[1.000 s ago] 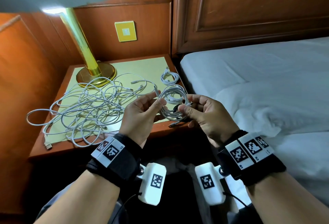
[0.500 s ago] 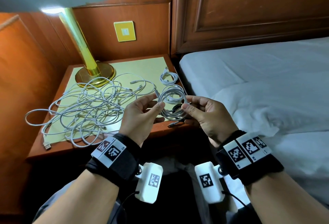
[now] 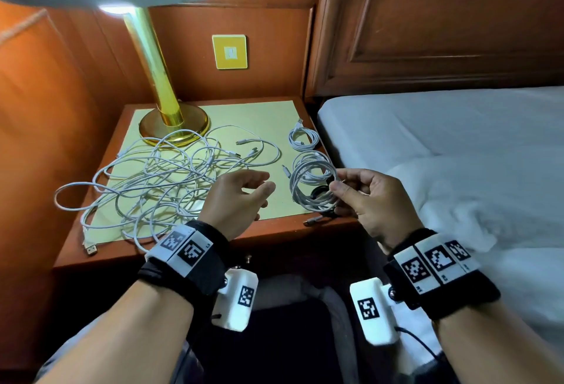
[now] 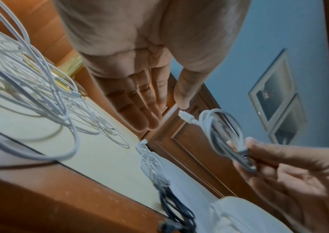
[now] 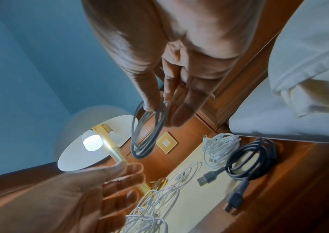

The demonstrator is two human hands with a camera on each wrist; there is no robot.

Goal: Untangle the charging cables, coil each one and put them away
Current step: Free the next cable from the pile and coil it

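My right hand (image 3: pixel 335 183) pinches a coiled white cable (image 3: pixel 294 188) by its right side, between thumb and forefinger, and holds it upright just above the nightstand's near right corner. The same coil (image 5: pixel 151 126) hangs from those fingertips in the right wrist view. A short way to its left my left hand (image 3: pixel 262 183) is empty, fingers loosely spread. A big tangle of white cables (image 3: pixel 171 182) covers the left and middle of the nightstand (image 3: pixel 274 228). Another coiled white cable (image 3: pixel 303 139) lies at the back right, and a coiled dark cable (image 5: pixel 253 159) lies nearer, under the held coil.
A brass lamp (image 3: pixel 174 124) stands at the back left of the nightstand, its shade overhead. The bed (image 3: pixel 442 145) with white sheets runs close along the right side. Wood panelling with a yellow wall plate (image 3: pixel 229 51) closes the back.
My left hand has let go of the coil and drawn away to the left. The right hand alone now holds the coil, in about the same place.
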